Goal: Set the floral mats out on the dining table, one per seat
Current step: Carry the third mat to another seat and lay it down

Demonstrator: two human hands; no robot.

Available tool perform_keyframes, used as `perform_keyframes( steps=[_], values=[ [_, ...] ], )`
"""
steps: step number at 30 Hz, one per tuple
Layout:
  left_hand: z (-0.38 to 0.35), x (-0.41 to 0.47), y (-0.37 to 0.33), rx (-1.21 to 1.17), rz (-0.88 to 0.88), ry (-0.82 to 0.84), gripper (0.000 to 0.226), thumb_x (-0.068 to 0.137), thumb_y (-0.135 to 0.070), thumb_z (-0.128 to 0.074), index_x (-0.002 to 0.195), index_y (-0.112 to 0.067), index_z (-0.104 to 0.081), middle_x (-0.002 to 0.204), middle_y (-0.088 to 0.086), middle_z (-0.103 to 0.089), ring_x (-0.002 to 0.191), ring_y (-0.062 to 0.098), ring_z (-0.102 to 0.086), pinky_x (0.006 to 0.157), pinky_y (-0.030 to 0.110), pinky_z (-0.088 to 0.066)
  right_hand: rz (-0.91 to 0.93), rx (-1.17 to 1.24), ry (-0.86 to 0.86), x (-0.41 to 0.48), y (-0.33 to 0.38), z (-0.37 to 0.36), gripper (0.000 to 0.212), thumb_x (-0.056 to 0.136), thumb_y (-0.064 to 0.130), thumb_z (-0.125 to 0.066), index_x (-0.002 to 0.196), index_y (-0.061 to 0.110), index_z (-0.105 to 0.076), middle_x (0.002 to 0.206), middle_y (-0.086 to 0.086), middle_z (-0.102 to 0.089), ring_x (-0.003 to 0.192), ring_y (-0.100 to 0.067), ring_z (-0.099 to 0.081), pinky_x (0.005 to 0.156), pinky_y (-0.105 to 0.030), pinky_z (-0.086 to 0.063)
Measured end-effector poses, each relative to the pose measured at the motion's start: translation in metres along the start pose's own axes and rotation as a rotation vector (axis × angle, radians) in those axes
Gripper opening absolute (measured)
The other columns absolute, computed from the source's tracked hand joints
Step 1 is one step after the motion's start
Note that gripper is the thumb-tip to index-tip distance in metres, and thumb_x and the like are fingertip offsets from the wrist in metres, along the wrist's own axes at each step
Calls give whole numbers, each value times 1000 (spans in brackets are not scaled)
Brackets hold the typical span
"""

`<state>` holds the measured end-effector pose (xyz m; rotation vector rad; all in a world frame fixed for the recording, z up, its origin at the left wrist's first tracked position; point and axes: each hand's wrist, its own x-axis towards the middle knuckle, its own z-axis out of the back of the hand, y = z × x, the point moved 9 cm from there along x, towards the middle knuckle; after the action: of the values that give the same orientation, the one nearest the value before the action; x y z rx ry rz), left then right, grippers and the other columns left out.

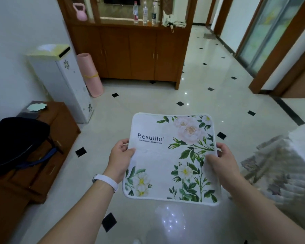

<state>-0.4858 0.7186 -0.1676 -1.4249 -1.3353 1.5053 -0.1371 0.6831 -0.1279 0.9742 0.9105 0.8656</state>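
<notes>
— Both hands have a grip on the floral mat (167, 161): the left hand (121, 156) pinches its left edge, thumb lying on top of the printed face and the other fingers tucked under, and the right hand (220, 161) clamps the right edge the same way.

— Where is the mat itself?

— Up in the air in front of the person, held nearly flat over the pale tiled floor (209, 81), touching nothing but the two hands. Its printed side faces up: pink and white flowers with green leaves down the right side and at the lower left corner, and the word "BeauTiful" in dark letters near the left hand.

— Is it a single mat or a stack?

— I cannot tell; only one face shows.

— Anything on the wrists?

— A white band (106, 182) on the left wrist.

— What lies around?

— At far right, a blurred patterned cloth (278, 166) drapes over something. To the left stands a low wooden cabinet (60, 131) with a dark bag (16, 140) on it. Behind that is a white box-shaped unit (63, 80) against the wall, and a rolled pink mat (90, 74) leaning just beside it. Farther back, a wooden sideboard (130, 53) carries three clear bottles (144, 12), a pink kettlebell (80, 12) and a folded light umbrella (173, 21).
</notes>
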Motion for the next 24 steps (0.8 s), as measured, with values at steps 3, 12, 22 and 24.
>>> perform_keyframes(
  steps=[3,12,22,24],
  values=[
    [0,38,-18,23,-1,66,26,90,5,-56,107,-15,-59,93,2,-76,78,20,-72,67,34,-54,10,-7,-59,14,14,-14,31,86,4,-59,109,24,-56,93,-3,-72,73,-22,-70,58,-32,-54],
    [-68,139,-40,46,22,258,29,90,2,-58,111,-19,-58,91,2,-76,76,21,-72,62,32,-54,4,89,-209,74,39,-3,29,88,2,-59,106,25,-57,92,-1,-72,65,-11,-70,54,-26,-55],
    [-187,257,-46,99,103,335,33,87,2,-63,116,-13,-57,98,15,-74,84,35,-70,76,48,-57,-55,189,-272,212,32,29,32,88,-3,-58,106,23,-58,88,-2,-73,59,-10,-70,48,-23,-53],
    [-224,282,-60,146,90,348,33,87,2,-63,116,-13,-57,99,14,-74,86,36,-70,78,49,-57,-80,195,-276,246,40,39,32,88,-2,-57,105,26,-57,89,-1,-73,60,-12,-71,48,-25,-53]
  ],
)
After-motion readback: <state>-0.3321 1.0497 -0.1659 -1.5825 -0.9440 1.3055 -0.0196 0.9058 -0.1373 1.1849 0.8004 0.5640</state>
